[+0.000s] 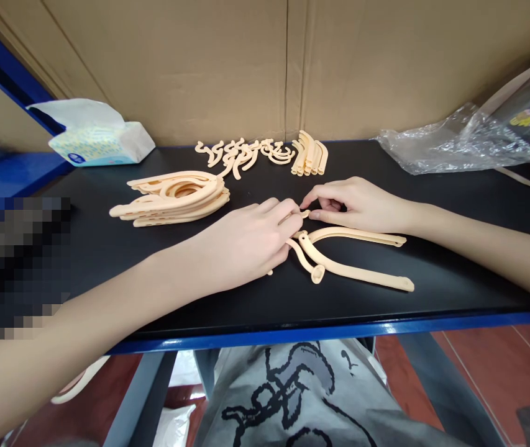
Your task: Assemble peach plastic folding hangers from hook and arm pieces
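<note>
Fingers met over a small cream part at mid-desk

The black desk (246, 313) filled most of what I watched, its near edge trimmed in blue. By its far right corner lay a crumpled clear plastic bag (455, 149); a tissue pack (101, 144) sat near the far left corner. The left hand (250, 239) reached to the middle, fingers bent over cream plastic; what they gripped underneath I couldn't tell. Opposite, the right hand (362, 202) held thumb and forefinger slightly parted. Left of centre rested a stack of curved cream parts (153, 205). Just right of the left fingers, a two-legged part (353, 269) splayed toward the right edge. Along the far edge were bowed strips (309, 155), with small curved pieces (235, 169) to their left. A short curved arm (317, 274) poked from under the left hand toward the near edge.

Smallest was a cream tip (306, 214) at the right fingertips, pinched or merely touched, I couldn't say. The step looked like joining or adjusting pieces there; next, I judged, called for a steady left hand and careful right fingertips.
</note>
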The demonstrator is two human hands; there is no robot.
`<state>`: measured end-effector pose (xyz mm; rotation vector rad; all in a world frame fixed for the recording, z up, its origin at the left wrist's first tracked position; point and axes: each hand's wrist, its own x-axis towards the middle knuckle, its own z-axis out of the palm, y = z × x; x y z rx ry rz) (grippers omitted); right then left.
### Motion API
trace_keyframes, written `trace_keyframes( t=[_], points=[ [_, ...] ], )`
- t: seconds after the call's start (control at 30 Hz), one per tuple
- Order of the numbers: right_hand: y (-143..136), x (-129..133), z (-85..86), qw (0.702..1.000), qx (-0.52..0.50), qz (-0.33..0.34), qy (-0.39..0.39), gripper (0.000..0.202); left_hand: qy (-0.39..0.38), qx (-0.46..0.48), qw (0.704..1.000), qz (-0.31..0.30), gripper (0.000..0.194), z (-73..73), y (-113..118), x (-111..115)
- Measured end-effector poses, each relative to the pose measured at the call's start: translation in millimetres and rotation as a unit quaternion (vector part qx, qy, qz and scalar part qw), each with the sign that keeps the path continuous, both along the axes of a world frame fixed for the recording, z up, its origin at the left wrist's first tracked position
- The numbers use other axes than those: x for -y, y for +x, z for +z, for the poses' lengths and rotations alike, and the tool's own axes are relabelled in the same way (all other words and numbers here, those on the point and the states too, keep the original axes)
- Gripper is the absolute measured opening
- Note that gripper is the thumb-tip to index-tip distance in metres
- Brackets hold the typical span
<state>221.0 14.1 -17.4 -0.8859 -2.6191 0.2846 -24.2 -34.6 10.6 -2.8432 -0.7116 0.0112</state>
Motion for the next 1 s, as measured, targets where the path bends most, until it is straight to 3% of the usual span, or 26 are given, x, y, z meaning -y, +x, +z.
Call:
trace_keyframes(
  t=[1.0],
  points=[
    [0.5, -1.1, -0.4, 1.0, 0.003, 0.001, 0.007, 0.027, 0.006, 0.02, 1.0, -0.009, 0.02, -1.8, -1.7, -2.2]
  ],
)
